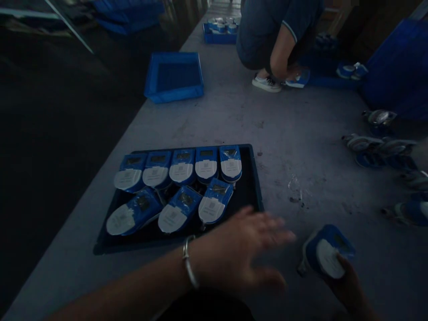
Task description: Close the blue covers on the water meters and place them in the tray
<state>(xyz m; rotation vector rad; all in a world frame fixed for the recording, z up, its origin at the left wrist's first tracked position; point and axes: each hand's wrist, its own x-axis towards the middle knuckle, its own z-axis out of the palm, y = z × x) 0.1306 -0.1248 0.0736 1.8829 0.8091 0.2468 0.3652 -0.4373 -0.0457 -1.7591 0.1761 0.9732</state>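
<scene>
- One broad grey work surface (227, 118) underlies everything; clock taken about the centre of view.
- Co-worker (277, 33), 1 o'clock, crouched, bare arm reaching down to a blue-and-white item.
- Dark shallow tray (257, 178), 7 to 8 o'clock: eight digital meters (181, 170), display windows up, five in the far row, three slanted in the near row.
- Blue plastic bin (175, 95), 11 o'clock, well apart from the tray.
- Left hand (245, 247), 5 o'clock: fingers spread wide, motion-blurred, no object visible in it. It overlaps the tray's near right corner in view; contact cannot be told.
- Right hand (349, 285), 4 o'clock: wrapped round one meter, thumb on its white cover; remaining fingers hidden.
- Loose meters (363, 143), 3 o'clock, metal bodies showing.
- Held meter (329, 252), 4 o'clock, right of the tray and apart from it, tilted. Judged: stiff, fairly heavy for its size, weight low in the metal body. Glossy housing, probably slippery if film-wrapped like those in the tray; display window likely the fragile part. Best hold: across the housing sides, fingers beneath, thumb clear of the window.
- Metal pipe end (302, 269), held meter's 8 o'clock: sturdy secondary grip, though liable to knock neighbours.
</scene>
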